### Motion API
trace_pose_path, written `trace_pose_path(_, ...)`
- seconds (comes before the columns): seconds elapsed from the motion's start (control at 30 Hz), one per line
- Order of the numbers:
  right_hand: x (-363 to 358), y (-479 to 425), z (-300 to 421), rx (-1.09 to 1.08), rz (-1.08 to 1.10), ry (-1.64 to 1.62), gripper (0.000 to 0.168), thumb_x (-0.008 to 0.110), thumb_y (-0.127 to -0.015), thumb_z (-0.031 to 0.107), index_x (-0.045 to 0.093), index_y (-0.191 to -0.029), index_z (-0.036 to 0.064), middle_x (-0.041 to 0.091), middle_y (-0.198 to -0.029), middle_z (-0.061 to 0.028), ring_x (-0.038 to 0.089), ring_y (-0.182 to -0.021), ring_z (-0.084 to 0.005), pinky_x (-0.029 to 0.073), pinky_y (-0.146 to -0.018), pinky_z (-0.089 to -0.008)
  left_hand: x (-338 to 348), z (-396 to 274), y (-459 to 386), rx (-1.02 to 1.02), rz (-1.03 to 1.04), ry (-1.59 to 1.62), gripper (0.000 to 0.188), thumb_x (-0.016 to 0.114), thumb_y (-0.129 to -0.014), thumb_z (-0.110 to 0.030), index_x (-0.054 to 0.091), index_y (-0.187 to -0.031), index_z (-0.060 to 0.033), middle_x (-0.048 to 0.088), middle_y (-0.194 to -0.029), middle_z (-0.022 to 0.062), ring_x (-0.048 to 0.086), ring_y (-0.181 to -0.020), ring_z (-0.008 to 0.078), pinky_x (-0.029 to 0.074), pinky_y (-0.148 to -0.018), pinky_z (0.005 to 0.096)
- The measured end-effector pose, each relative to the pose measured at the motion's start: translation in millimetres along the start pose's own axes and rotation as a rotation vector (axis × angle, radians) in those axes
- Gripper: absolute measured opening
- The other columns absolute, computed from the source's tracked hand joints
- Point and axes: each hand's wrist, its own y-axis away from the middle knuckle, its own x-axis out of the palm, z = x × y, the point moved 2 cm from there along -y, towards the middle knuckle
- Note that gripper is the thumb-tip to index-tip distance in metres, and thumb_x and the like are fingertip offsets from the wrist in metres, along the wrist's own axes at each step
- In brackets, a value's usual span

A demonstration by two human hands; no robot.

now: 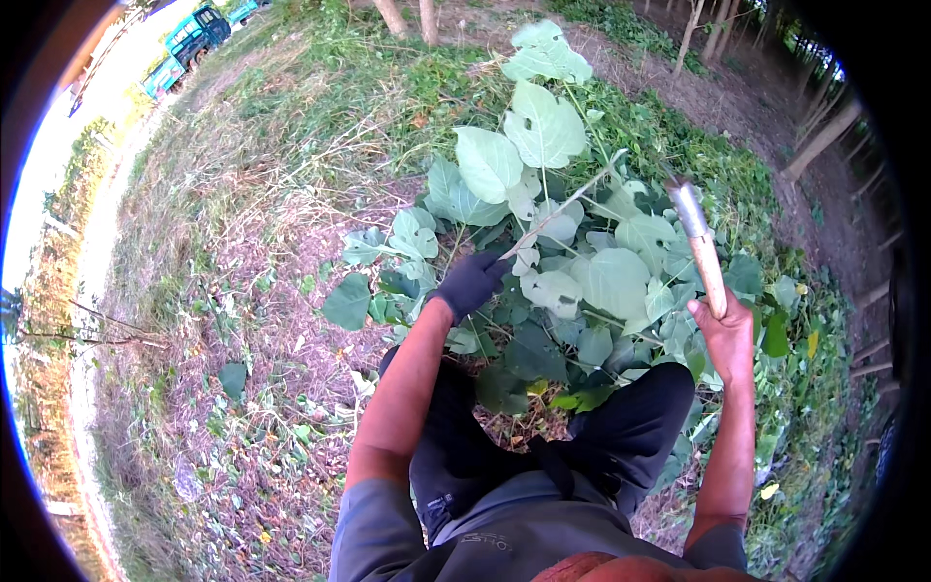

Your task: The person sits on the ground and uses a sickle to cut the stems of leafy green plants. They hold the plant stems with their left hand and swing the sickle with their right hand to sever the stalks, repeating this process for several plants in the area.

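Observation:
In a dark glove, my left hand [476, 282] grips the lower end of a leafy branch [560, 209], which slants up and to the right. Large broad green leaves [609, 282], some with holes, spread around the branch and over the ground before my knees. My bare right hand [727, 327] is closed around the wooden handle of a hand tool [704, 251]. A metal socket joins the handle's far end, pointing up and away. The tool's blade is blurred against the plants, so its shape cannot be told. The tool is held apart from the branch.
Cut stems and dry grass [320, 167] cover the ground at the left and ahead. Tree trunks [824, 142] stand at the right, with two thin ones [428, 22] at the top. A bare twig [109, 338] lies far left. A blue-green vehicle [195, 33] stands at the upper left.

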Motion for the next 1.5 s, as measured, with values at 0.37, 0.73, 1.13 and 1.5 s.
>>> trace_pose_path(0.37, 18, 19, -33, -0.003, 0.082, 0.032, 0.018, 0.075, -0.087, 0.017, 0.063, -0.089, 0.003, 0.053, -0.066, 0.002, 0.043, -0.066, -0.006, 0.044, -0.06, -0.0279, 10, -21, 6, -0.068, 0.079, 0.296, 0.028, 0.058, -0.098, -0.032, 0.068, -0.104, -0.0062, 0.063, -0.069, 0.003, 0.05, -0.056, 0.0073, 0.04, -0.053, 0.0227)
trace_pose_path(0.73, 34, 14, -1, -0.066, 0.142, 0.528, 0.026, 0.072, -0.085, 0.028, 0.058, -0.086, 0.006, 0.066, -0.075, -0.0174, 0.065, -0.075, -0.0398, 0.049, -0.068, -0.0485, 19, -21, 3, 0.017, 0.075, 0.184, 0.032, 0.059, -0.097, -0.032, 0.068, -0.1, -0.0007, 0.065, -0.076, 0.0028, 0.054, -0.064, 0.0091, 0.046, -0.061, 0.0261)
trace_pose_path(1.13, 22, 28, 15, -0.459, -0.022, 0.263, 0.009, 0.068, -0.079, 0.006, 0.061, -0.085, 0.006, 0.065, -0.072, -0.0191, 0.066, -0.072, -0.0378, 0.053, -0.066, -0.0452, 10, -10, -1, 0.143, 0.003, 0.023, 0.035, 0.056, -0.097, -0.034, 0.071, -0.094, -0.0028, 0.067, -0.075, 0.0068, 0.057, -0.066, 0.0128, 0.046, -0.065, 0.0288)
trace_pose_path(1.5, -9, 22, -80, 0.188, -0.174, 0.191, 0.023, 0.073, -0.086, 0.02, 0.063, -0.093, 0.0, 0.062, -0.068, -0.011, 0.053, -0.063, -0.0127, 0.047, -0.061, -0.0328, -6, -4, 2, -0.024, -0.063, 0.206, 0.033, 0.06, -0.097, -0.032, 0.071, -0.099, -0.0006, 0.061, -0.069, 0.0013, 0.054, -0.063, 0.0083, 0.044, -0.06, 0.0264)
